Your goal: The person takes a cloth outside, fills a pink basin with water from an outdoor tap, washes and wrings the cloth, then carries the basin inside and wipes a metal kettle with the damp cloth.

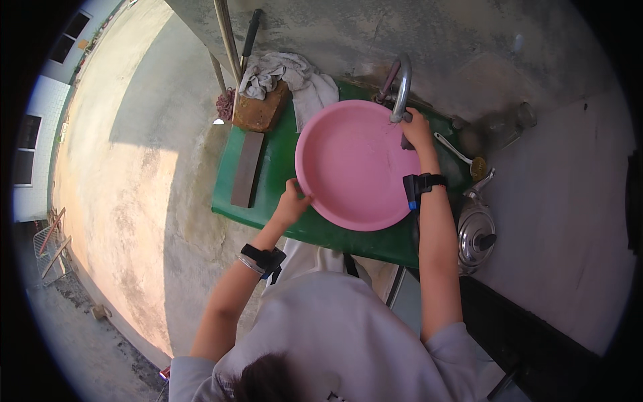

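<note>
A round pink plastic basin [354,163] sits on a green-topped counter [281,166] and looks bare inside. My left hand [293,203] grips its near left rim, thumb and fingers at the edge. At the far right rim is my right hand [418,131], right beside the mouth of a curved chrome faucet [403,88]. Dark bits show near the right fingers and under the palm; whether they are a tap handle or something held is unclear. Both wrists wear black strapped devices.
Left of the basin lie a grey-brown sharpening stone [247,168], a brick [261,108] and a crumpled grey towel [309,80]. To the right are a long-handled brush [477,168] and a stainless steel kettle [474,233]. A concrete wall [452,40] rises behind the faucet.
</note>
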Available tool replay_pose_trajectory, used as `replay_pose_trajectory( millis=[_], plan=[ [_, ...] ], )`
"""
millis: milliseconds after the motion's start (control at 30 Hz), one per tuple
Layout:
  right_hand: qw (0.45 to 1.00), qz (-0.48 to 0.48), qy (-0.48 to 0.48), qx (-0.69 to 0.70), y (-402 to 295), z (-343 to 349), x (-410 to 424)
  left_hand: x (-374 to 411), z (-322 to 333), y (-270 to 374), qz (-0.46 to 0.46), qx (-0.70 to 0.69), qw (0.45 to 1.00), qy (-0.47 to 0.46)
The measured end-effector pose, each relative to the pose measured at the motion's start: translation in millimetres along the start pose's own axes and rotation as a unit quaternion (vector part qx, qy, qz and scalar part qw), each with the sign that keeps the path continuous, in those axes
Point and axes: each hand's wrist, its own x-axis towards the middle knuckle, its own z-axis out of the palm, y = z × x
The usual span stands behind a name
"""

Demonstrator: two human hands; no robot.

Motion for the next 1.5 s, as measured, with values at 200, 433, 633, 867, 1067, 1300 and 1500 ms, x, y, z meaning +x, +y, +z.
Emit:
replay_pose_trajectory(
  millis=[200, 433, 633, 867, 1067, 1300, 1500],
  plan=[
    [0.791, 0.175, 0.013, 0.586, -33, -18, -81, -15, 7, 40, 0.217, 0.155, 0.949, 0.168],
    [0.787, 0.118, -0.005, 0.605, -31, 30, -88, 7, 27, 83, 0.217, -0.057, 0.974, 0.023],
    [0.759, 0.117, 0.001, 0.641, -22, 28, -87, 64, 90, 106, 0.086, -0.101, 0.991, 0.024],
    [0.775, 0.126, -0.062, 0.617, -10, 44, -96, 95, 113, 80, 0.074, -0.175, 0.979, -0.076],
    [0.745, 0.114, -0.057, 0.655, 20, 60, -86, 87, 91, 102, 0.166, -0.1, 0.98, -0.031],
    [0.737, 0.139, -0.109, 0.652, 42, 77, -72, 93, 87, 123, 0.251, 0.023, 0.967, 0.03],
    [0.736, 0.16, -0.137, 0.644, 64, 84, -69, 95, 96, 115, 0.28, -0.049, 0.959, -0.004]
  ],
)
